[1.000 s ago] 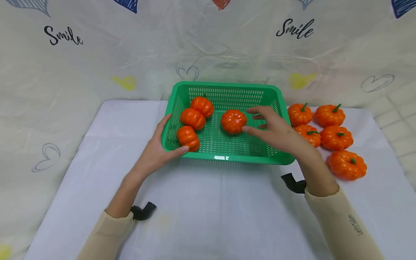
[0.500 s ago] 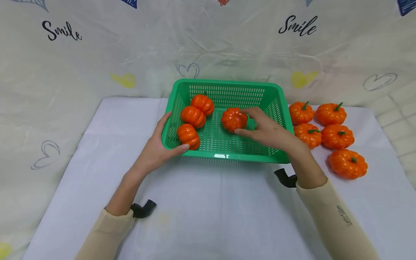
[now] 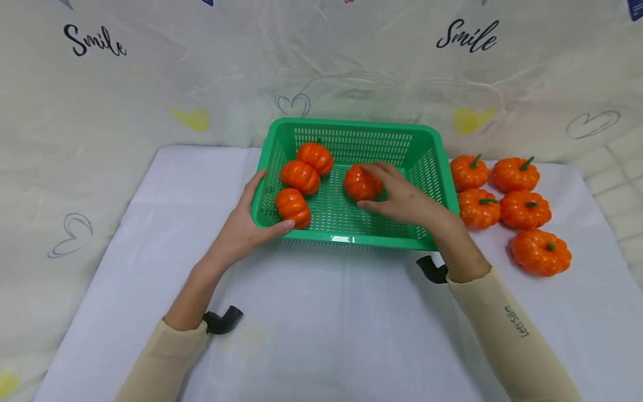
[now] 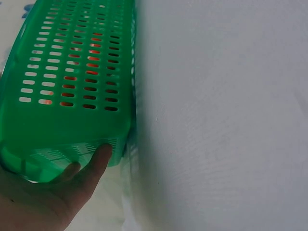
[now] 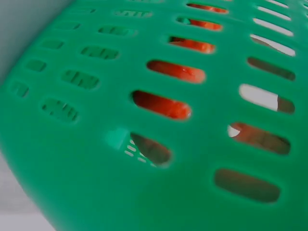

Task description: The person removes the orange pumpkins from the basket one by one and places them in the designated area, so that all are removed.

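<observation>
A green plastic basket stands on the white-covered table, with several orange pumpkins inside. My left hand grips its left end, thumb over the front rim near a pumpkin. In the left wrist view, fingers of the left hand lie along the outside of the basket's end wall. Reaching over the basket's right part, my right hand holds a lone pumpkin near the middle, fingers on its far right side and thumb at its near side. The basket wall hides most of that hand in the right wrist view.
Two more pumpkins, one in the middle and one at the back, lie in the basket's left part. Several green-stemmed pumpkins sit on the table right of the basket. A printed sheet hangs behind.
My right hand has moved left and its fingers have closed in around the lone pumpkin. The left hand has kept its grip on the basket. The head view has shifted slightly.
</observation>
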